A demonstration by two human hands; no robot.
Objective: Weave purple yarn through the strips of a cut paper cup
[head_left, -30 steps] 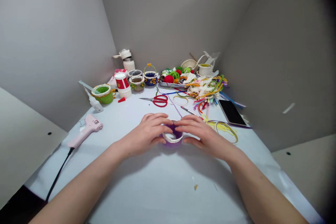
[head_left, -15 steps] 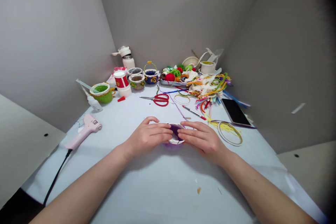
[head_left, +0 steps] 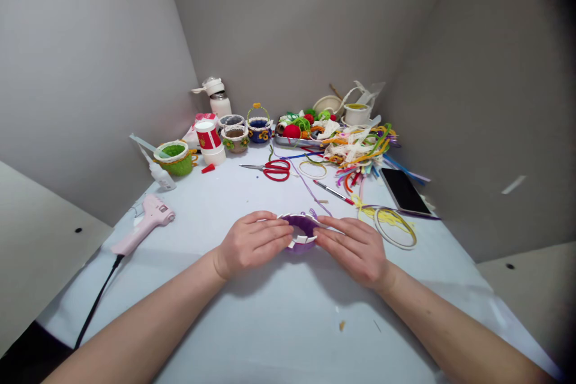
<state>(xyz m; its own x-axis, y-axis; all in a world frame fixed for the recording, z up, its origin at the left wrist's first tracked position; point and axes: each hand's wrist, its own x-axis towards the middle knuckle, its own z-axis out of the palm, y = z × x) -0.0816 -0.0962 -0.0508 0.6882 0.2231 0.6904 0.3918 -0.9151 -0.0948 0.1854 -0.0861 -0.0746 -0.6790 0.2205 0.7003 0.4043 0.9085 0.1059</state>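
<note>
Between my hands is a small purple basket [head_left: 302, 246] with a white rim, its purple inside facing up toward me. My left hand [head_left: 258, 239] grips its left side, fingertips over the rim. On the opposite side my right hand [head_left: 353, 247] holds the rim, fingers on the edge and thumb hidden. Purple yarn [head_left: 310, 188] runs from behind the basket toward the back of the table. Beyond it lie red-handled scissors [head_left: 275, 170] and a pen [head_left: 333, 191].
A pink glue gun [head_left: 146, 225] with a black cord lies at left, near a green basket [head_left: 175, 159] and a glue bottle [head_left: 162, 177]. Colourful yarn and pipe cleaners [head_left: 360, 147] pile up at back right. A phone [head_left: 405, 191] and rings [head_left: 395, 228] lie at right.
Both hands have shifted slightly apart around the basket. More of its purple inside and white rim now shows.
</note>
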